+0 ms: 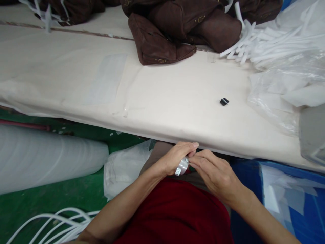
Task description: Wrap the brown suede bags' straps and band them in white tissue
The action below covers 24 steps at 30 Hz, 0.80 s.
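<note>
left hand (175, 157) grips tape roll (182, 166) by its rim; right hand (215, 171) pinches at its edge. roll looks light, stiff, film thin and sticky; best held by the rim.

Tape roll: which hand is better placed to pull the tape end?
Probably the right hand: its fingertips touch the tape roll at its edge, while the left hand wraps around the roll and holds it.
</note>
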Motion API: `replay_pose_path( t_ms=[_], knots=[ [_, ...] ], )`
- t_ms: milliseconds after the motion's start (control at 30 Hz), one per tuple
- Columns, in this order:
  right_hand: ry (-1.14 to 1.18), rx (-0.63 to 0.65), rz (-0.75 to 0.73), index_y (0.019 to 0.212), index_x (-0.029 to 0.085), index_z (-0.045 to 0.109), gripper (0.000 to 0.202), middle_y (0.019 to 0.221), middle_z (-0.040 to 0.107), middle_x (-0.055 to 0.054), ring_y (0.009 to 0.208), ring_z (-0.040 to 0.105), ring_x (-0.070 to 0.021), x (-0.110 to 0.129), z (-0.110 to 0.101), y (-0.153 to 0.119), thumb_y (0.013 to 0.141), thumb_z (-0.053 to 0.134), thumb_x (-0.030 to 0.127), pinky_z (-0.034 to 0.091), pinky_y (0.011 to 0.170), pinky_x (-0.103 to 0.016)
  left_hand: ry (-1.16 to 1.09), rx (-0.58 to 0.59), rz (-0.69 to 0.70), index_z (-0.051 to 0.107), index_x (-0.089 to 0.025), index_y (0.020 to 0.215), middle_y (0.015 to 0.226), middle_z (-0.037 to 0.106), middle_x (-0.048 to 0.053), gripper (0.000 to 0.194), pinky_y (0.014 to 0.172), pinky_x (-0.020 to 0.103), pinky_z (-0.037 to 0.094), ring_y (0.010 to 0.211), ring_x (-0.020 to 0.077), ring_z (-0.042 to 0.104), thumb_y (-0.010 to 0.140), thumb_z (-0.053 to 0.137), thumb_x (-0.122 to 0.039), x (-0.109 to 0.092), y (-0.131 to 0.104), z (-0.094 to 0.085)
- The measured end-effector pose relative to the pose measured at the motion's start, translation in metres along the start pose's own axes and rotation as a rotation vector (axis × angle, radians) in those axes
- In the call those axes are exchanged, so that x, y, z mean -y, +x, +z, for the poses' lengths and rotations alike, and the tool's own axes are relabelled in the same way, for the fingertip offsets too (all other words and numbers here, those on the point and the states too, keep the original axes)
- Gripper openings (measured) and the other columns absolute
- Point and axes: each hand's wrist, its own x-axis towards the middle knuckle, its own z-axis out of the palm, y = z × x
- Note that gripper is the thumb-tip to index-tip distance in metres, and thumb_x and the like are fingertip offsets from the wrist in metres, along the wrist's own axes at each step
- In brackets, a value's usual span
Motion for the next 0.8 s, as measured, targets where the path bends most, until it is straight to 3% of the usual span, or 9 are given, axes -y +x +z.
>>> replay_pose_path(
  t_ms=[167,333,533,600,800],
  knots=[
    [-0.172,0.123,-0.159,0.106,0.016,0.067,0.031,0.091,0.067,-0.010,0.084,0.065,-0.0203,-0.001,-0.009,0.007,0.098,0.039,0.008,0.056,0.075,-0.033,-0.050,0.013,-0.049,0.043,-0.018,0.054,0.048,0.036,-0.005,0.047,0.044,0.024,0.023,0.046,0.0081,0.029,0.088,0.055,-0.048,-0.005,-0.004,0.003],
    [-0.256,0.270,-0.284,0.091,0.018,0.067,0.038,0.081,0.064,-0.009,0.071,0.059,-0.0199,0.002,-0.017,0.020,0.101,0.031,0.012,0.052,0.066,-0.033,-0.099,0.025,-0.130,0.049,-0.018,0.057,0.055,0.044,-0.003,0.031,0.045,0.024,0.025,0.053,0.0104,0.035,0.072,0.065,-0.039,-0.004,-0.004,0.002],
    [-0.281,0.249,-0.370,0.078,0.019,0.062,0.038,0.071,0.058,-0.006,0.063,0.053,-0.0190,-0.007,-0.007,0.020,0.100,0.032,0.013,0.045,0.059,-0.034,-0.140,-0.003,-0.322,0.047,-0.018,0.056,0.049,0.044,-0.004,0.017,0.039,0.022,0.023,0.043,0.0088,0.035,0.064,0.059,-0.028,0.010,-0.006,0.003],
    [-0.280,0.172,-0.327,0.080,0.019,0.062,0.033,0.072,0.059,-0.006,0.065,0.054,-0.0194,-0.010,0.002,0.013,0.099,0.036,0.013,0.047,0.062,-0.033,-0.135,0.007,-0.326,0.047,-0.019,0.056,0.047,0.044,-0.004,0.017,0.037,0.022,0.024,0.041,0.0094,0.038,0.067,0.056,-0.028,0.012,-0.007,0.003],
    [-0.016,-0.060,0.048,0.089,0.023,0.061,0.020,0.083,0.064,-0.004,0.078,0.061,-0.0171,-0.003,0.021,0.000,0.095,0.046,0.012,0.051,0.071,-0.029,-0.128,0.017,-0.223,0.052,-0.018,0.058,0.047,0.047,-0.003,0.031,0.038,0.021,0.026,0.042,0.0088,0.039,0.077,0.061,-0.039,0.010,-0.009,0.000]
  ],
)
